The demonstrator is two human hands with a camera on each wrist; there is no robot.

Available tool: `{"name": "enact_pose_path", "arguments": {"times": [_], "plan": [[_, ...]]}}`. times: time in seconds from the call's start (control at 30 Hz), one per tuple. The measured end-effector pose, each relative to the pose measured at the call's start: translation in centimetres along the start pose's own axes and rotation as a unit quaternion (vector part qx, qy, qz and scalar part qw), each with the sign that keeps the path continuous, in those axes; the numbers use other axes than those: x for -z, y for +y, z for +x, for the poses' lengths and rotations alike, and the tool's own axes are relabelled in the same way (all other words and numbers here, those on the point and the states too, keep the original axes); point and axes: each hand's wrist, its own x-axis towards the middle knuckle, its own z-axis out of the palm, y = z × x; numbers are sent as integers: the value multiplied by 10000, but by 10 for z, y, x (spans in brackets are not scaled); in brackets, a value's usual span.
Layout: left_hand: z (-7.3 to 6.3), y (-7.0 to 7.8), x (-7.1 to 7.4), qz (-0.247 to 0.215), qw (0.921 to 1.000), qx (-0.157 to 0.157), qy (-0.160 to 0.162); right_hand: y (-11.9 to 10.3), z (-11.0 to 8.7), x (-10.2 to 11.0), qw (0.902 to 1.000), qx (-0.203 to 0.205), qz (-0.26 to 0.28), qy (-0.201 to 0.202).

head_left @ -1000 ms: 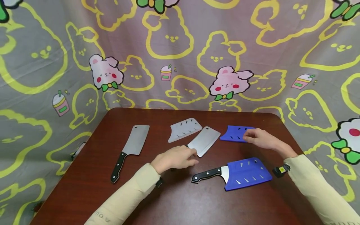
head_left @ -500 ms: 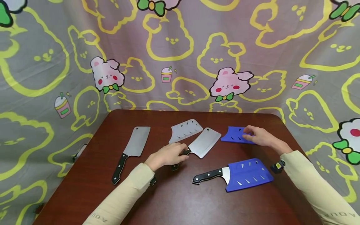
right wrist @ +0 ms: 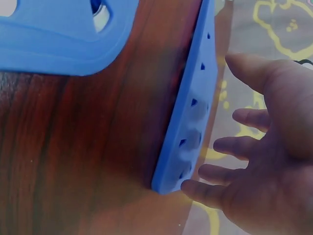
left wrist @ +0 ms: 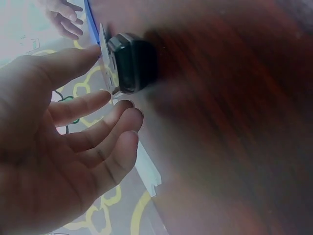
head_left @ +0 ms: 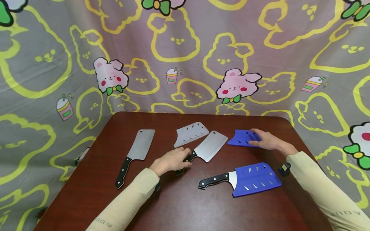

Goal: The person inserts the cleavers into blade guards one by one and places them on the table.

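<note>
A cleaver (head_left: 210, 146) with a black handle lies at mid-table, its blade pointing to the back right. My left hand (head_left: 169, 162) hovers over that handle. In the left wrist view, thumb and fingers are spread to either side of the black handle (left wrist: 131, 63) without closing on it. An unfilled blue blade sheath (head_left: 241, 137) lies at the back right under my right hand (head_left: 268, 141). Seen from the right wrist, relaxed, parted fingers (right wrist: 234, 147) reach over the sheath's slotted face, the lowest fingertip right at its end.
A white blade sheath (head_left: 190, 133) lies behind the middle cleaver, close to its blade. Another bare cleaver (head_left: 141, 144) is on the left. Nearer the front right lies a cleaver in a blue sheath (head_left: 254, 183), handle pointing left. A patterned curtain (head_left: 188, 64) stands behind the brown table (head_left: 173, 205).
My left hand has moved left and back onto the middle cleaver's handle. The right hand has shifted slightly back and come closer over the blue sheath. The knives and sheaths lie where they were.
</note>
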Motion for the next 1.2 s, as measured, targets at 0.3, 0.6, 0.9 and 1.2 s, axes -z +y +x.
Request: {"name": "enact_pose_path", "arguments": {"times": [0.3,0.6,0.9,1.2], "plan": [[1,0,-3,-143,9998,106,-96,7,1,-5,9998,-67,-58,-162],[-2,2,-5,-78,9993,222,-276,8,-6,-3,9996,-39,-257,-121],[-5,2,-5,-137,9971,429,-612,14,-9,0,9989,-112,-322,-309],[-9,2,-4,-71,9963,491,-705,17,-11,0,9988,-252,-410,-120]]}}
